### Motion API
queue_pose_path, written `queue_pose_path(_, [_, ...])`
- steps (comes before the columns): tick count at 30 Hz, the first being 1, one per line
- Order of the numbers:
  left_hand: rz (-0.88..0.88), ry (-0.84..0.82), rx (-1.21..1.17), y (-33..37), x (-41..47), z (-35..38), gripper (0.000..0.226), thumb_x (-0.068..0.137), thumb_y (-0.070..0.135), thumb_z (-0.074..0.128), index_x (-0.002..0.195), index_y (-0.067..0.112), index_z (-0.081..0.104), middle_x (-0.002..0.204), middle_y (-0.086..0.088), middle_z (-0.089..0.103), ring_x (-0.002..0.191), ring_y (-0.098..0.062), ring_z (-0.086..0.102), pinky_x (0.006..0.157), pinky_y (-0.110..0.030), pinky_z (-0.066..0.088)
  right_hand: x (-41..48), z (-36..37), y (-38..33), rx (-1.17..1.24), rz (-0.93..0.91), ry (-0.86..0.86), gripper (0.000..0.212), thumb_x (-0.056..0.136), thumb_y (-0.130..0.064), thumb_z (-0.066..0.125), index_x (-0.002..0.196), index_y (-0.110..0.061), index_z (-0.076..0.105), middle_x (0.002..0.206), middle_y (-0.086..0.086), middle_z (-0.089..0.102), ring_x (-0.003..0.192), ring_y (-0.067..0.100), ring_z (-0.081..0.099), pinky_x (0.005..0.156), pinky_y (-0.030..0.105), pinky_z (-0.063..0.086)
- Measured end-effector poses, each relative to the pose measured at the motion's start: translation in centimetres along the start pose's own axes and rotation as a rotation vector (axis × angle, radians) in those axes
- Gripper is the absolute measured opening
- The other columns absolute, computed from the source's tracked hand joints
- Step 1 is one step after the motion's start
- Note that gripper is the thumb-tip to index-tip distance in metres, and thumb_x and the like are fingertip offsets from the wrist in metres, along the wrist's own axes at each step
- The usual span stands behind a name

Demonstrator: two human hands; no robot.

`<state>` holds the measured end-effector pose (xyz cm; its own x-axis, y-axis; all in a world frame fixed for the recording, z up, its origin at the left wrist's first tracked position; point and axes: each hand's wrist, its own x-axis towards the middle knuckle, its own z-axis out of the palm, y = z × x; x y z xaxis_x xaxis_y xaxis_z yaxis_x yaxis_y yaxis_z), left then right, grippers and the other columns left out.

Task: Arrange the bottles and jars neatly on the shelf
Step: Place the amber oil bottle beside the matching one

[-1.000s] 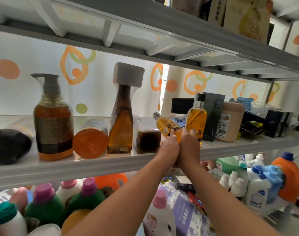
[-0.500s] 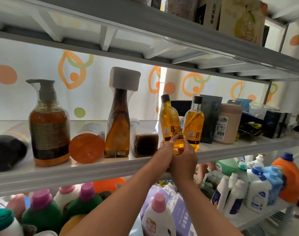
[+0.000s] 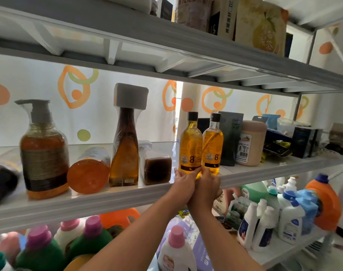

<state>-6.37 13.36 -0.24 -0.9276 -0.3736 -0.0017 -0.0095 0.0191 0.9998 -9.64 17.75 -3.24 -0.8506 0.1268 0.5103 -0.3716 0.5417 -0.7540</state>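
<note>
A yellow oil bottle with a black cap stands upright on the middle shelf, right beside a matching second yellow bottle. My left hand and my right hand both grip the base of the first bottle from below. To the left stand a tall amber bottle with a grey cap and a pump bottle. An orange jar and a small brown bottle lie on their sides.
A dark bottle lies at the shelf's far left. A beige tub and dark boxes stand at the right. Detergent bottles crowd the lower shelf. Cartons sit on the upper shelf.
The yellow bottle went from tilted in my hands to upright on the shelf beside its twin. Both hands stayed at its base.
</note>
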Motion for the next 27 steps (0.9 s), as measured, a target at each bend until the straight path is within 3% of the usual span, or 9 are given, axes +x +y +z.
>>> queue_pose_path(4, [0.014, 0.006, -0.007, 0.0, -0.1, 0.0, 0.071, 0.092, 0.042, 0.048, 0.148, 0.017, 0.013, 0.153, -0.009, 0.029, 0.137, -0.029, 0.033, 0.112, -0.046, 0.030, 0.3, -0.4, -0.4, 0.015, 0.035, -0.031, 0.042, 0.082, -0.036, 0.066, 0.118, -0.019, 0.052, 0.118, 0.014, 0.053, 0.110, 0.032, 0.046, 0.093, 0.043, 0.035])
queue_pose_path(7, [0.067, 0.050, 0.079, -0.3, 0.0, 0.1, 0.043, 0.095, 0.039, 0.042, 0.135, 0.023, 0.041, 0.154, -0.009, 0.026, 0.138, -0.027, 0.033, 0.113, -0.045, 0.029, 0.9, -0.6, 0.0, -0.030, 0.036, -0.165, 0.047, 0.083, -0.021, 0.058, 0.128, -0.023, 0.042, 0.119, 0.019, 0.043, 0.105, 0.033, 0.044, 0.082, 0.037, 0.035])
queue_pose_path(9, [0.091, 0.059, 0.106, -0.4, 0.2, 0.1, 0.035, 0.096, 0.038, 0.039, 0.128, 0.026, 0.049, 0.152, -0.008, 0.030, 0.136, -0.026, 0.035, 0.112, -0.045, 0.030, 0.9, -0.5, -0.2, -0.023, 0.052, -0.183, 0.047, 0.084, -0.020, 0.054, 0.129, -0.022, 0.041, 0.119, 0.021, 0.042, 0.105, 0.035, 0.044, 0.079, 0.037, 0.032])
queue_pose_path(15, [0.142, 0.071, 0.035, -0.9, 0.1, 0.1, 0.041, 0.095, 0.030, 0.045, 0.134, 0.019, 0.042, 0.137, -0.006, 0.051, 0.118, -0.022, 0.053, 0.102, -0.036, 0.043, 0.2, -0.4, -1.0, 0.065, 0.082, -0.036, 0.025, 0.088, -0.035, 0.058, 0.105, -0.018, 0.050, 0.111, 0.012, 0.056, 0.107, 0.029, 0.047, 0.095, 0.041, 0.032])
queue_pose_path(18, [0.120, 0.060, 0.059, -0.8, -0.1, 0.0, 0.043, 0.096, 0.031, 0.042, 0.137, 0.019, 0.037, 0.132, -0.006, 0.054, 0.115, -0.021, 0.055, 0.093, -0.031, 0.045, 0.2, -0.4, -0.8, -0.021, 0.062, -0.041, 0.030, 0.087, -0.039, 0.059, 0.107, -0.019, 0.049, 0.113, 0.010, 0.057, 0.108, 0.027, 0.048, 0.095, 0.040, 0.034])
queue_pose_path(22, [0.172, 0.055, 0.185, -0.6, -0.6, -0.1, 0.040, 0.097, 0.031, 0.037, 0.134, 0.017, 0.042, 0.137, -0.007, 0.049, 0.117, -0.020, 0.053, 0.098, -0.034, 0.044, 0.3, -0.7, -0.8, -0.011, 0.018, -0.075, 0.033, 0.088, -0.037, 0.058, 0.112, -0.017, 0.050, 0.115, 0.008, 0.060, 0.112, 0.027, 0.048, 0.094, 0.042, 0.036])
queue_pose_path(25, [0.295, 0.115, 0.356, -0.7, -1.9, -0.4, 0.034, 0.098, 0.030, 0.034, 0.114, 0.016, 0.061, 0.116, -0.008, 0.063, 0.103, -0.020, 0.060, 0.093, -0.039, 0.049, 0.3, -1.3, -0.9, 0.028, 0.017, -0.088, 0.036, 0.089, -0.034, 0.055, 0.118, -0.012, 0.050, 0.119, 0.012, 0.058, 0.114, 0.030, 0.049, 0.095, 0.044, 0.040])
queue_pose_path(27, [0.408, 0.259, 0.501, -1.0, -3.0, -1.1, 0.037, 0.097, 0.032, 0.034, 0.097, 0.015, 0.067, 0.095, -0.006, 0.070, 0.087, -0.017, 0.064, 0.081, -0.039, 0.054, -0.1, -1.7, -1.2, 0.049, 0.011, -0.035, 0.042, 0.086, -0.035, 0.059, 0.119, -0.010, 0.049, 0.117, 0.015, 0.055, 0.110, 0.031, 0.049, 0.091, 0.042, 0.043])
